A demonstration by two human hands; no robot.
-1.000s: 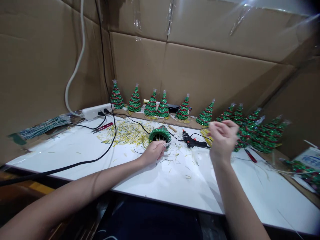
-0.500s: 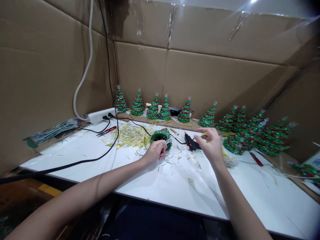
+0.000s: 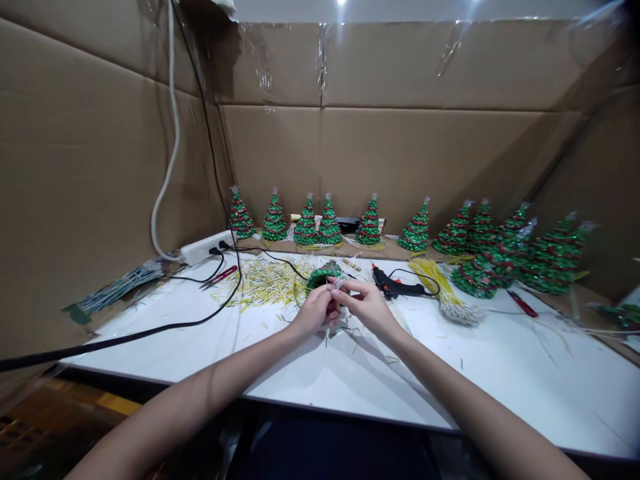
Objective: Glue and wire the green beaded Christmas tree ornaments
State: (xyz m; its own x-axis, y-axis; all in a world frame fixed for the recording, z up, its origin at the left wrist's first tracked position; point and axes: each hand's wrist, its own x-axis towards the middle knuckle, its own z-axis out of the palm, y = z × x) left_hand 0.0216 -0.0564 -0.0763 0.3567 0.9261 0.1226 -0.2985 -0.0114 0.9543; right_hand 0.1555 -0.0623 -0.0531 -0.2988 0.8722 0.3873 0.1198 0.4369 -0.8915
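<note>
small green tree (image 3: 324, 272) lies tipped on its side on the white table (image 3: 350, 373), just beyond the fingertips of both hands, with its open base turned toward the person. the left hand (image 3: 314, 312) is curled round the near edge of that base, its fingers (image 3: 327, 308) bent close and narrow, gripping the tree. the right hand (image 3: 369, 303) meets it from the other side. its thumb and forefinger are pinched together on the thin pale strands (image 3: 337, 283) that stick out of the tree's base, right between the two sets of fingertips. whether the two hands touch at the knuckles cannot be told.

left of the left fingers and a little beyond them, a heap of yellow-green offcuts (image 3: 263, 281) spreads over the table, with loose bits scattered under and around both hands. further out on that side lie red-handled snips (image 3: 220, 275), a white power strip (image 3: 200, 249) and a black cable (image 3: 150, 330) that runs across the table's left part. just beyond the right fingers rests a black glue gun (image 3: 397, 289), untouched, and past it to the right lies a bundle of yellow strands (image 3: 440, 293). well beyond all the fingers, a row of finished trees (image 3: 325, 223) stands upright along the cardboard wall (image 3: 400, 153), with more of them crowded at the far right.
</note>
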